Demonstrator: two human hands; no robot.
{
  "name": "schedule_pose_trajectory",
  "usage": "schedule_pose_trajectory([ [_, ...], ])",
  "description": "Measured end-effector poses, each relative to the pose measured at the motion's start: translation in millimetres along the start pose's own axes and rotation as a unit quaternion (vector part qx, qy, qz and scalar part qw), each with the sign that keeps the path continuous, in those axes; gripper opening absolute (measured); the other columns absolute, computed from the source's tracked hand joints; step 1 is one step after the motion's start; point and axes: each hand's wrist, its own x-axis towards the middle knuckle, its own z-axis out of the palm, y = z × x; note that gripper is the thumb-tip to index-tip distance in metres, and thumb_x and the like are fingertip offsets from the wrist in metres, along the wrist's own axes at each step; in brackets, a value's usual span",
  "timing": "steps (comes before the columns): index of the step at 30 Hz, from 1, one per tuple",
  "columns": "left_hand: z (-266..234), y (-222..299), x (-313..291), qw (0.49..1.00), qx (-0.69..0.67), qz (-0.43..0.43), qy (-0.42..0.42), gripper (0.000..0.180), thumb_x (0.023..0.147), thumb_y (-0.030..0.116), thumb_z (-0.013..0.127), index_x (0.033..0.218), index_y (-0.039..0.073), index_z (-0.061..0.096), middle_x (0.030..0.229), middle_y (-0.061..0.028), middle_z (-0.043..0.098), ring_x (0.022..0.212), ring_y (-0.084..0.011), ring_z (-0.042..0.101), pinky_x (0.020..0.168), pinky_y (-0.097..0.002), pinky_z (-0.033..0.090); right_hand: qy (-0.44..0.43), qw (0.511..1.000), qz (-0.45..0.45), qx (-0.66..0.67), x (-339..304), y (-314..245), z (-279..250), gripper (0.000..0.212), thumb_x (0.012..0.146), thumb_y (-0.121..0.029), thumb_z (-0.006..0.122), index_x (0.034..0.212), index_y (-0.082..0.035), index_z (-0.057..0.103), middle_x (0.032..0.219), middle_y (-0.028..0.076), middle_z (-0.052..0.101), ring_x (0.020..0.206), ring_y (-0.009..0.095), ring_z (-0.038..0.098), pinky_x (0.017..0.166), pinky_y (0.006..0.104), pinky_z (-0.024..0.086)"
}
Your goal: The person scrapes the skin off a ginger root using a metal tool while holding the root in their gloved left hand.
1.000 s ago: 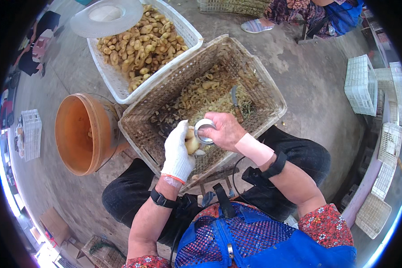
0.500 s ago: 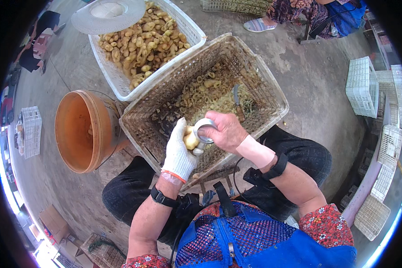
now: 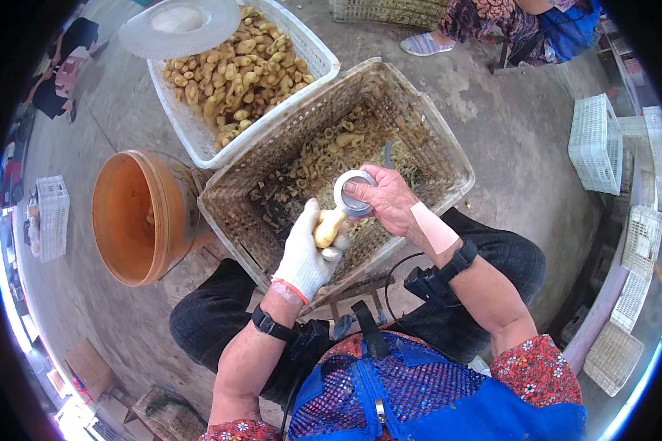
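Note:
In my white-gloved left hand (image 3: 301,253) is a pale yellow, knobby pickled-looking vegetable (image 3: 328,230), with the fingers closed round its lower part. My bare right hand (image 3: 391,202) grips a silvery ring-shaped tool (image 3: 342,192), the thumb resting across its ring. The ring's lower edge is right by the vegetable's upper end; whether they touch I cannot tell. Both hands are over a dirty, pale plastic crate (image 3: 449,140), whose bottom is covered with peelings and trimmed rings (image 3: 346,140). A curved blade (image 3: 388,153) lies among these scraps, its handle mostly hidden behind my right hand.
Behind stands a white crate (image 3: 329,72) heaped with yellow-brown knobby vegetables (image 3: 232,73), a pale hat (image 3: 176,18) on its corner. An orange bucket (image 3: 99,220) is at left. Stacked crates (image 3: 596,143) line the right. Another person's shoe (image 3: 426,44) shows at the far right.
My right hand and the ring tool have risen slightly away from me and to the right. The vegetable has turned in my left hand, its narrower end now pointing up toward the ring.

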Motion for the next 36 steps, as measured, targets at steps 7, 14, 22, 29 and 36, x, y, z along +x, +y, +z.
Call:
schedule_pose_trajectory([
  [7, 20, -5, -12, 0.949, 0.277, 0.129, -0.071, 0.038, 0.09, 0.032, 0.058, 0.118, 0.008, 0.051, 0.091, -0.0024, 0.056, 0.065, -0.0119, 0.056, 0.046, -0.0234, 0.044, 0.033, 0.997, -0.055, 0.046, 6, 1, -8, 0.022, 0.086, -0.01, 0.068, 0.103, 0.0, 0.06, 0.095, 0.007, 0.066, 0.078, 0.015, 0.065, 0.055, 0.03, 0.058],
  [14, 16, -1, -9, 0.805, 0.551, 0.216, -0.025, 0.034, 0.077, 0.015, 0.068, 0.107, 0.004, 0.057, 0.088, -0.0049, 0.056, 0.078, -0.0137, 0.055, 0.067, -0.0283, 0.048, 0.071, 0.996, -0.038, -0.039, -1, -4, -13, 0.019, 0.087, -0.015, 0.069, 0.098, -0.002, 0.061, 0.091, 0.006, 0.067, 0.073, 0.013, 0.065, 0.052, 0.0273, 0.057],
  [22, 13, -10, -9, 0.662, 0.654, 0.358, 0.073, 0.033, 0.075, 0.012, 0.064, 0.105, 0.001, 0.058, 0.094, -0.0194, 0.062, 0.087, -0.0337, 0.062, 0.078, -0.0388, 0.048, 0.012, 0.906, -0.187, -0.38, -11, 11, 3, 0.019, 0.081, -0.021, 0.068, 0.09, -0.005, 0.065, 0.08, 0.011, 0.067, 0.074, 0.02, 0.063, 0.07, 0.0329, 0.049],
  [29, 4, -3, -10, 0.725, 0.608, 0.323, 0.033, 0.029, 0.072, 0.008, 0.064, 0.1, 0.001, 0.058, 0.083, -0.0028, 0.055, 0.078, -0.0119, 0.052, 0.069, -0.0277, 0.045, 0.201, 0.859, -0.172, -0.437, 10, -20, -43, 0.017, 0.082, -0.019, 0.068, 0.087, -0.003, 0.063, 0.081, 0.014, 0.067, 0.071, 0.024, 0.064, 0.066, 0.0349, 0.05],
  [36, 12, 0, -16, 0.949, 0.271, 0.121, -0.109, 0.046, 0.075, 0.006, 0.064, 0.119, 0.002, 0.054, 0.097, -0.0038, 0.057, 0.085, -0.0167, 0.057, 0.077, -0.0351, 0.053, 0.023, 0.926, -0.166, -0.339, -5, 3, -9, 0.015, 0.084, -0.02, 0.067, 0.089, -0.006, 0.065, 0.08, 0.008, 0.067, 0.076, 0.016, 0.062, 0.071, 0.0309, 0.049],
])
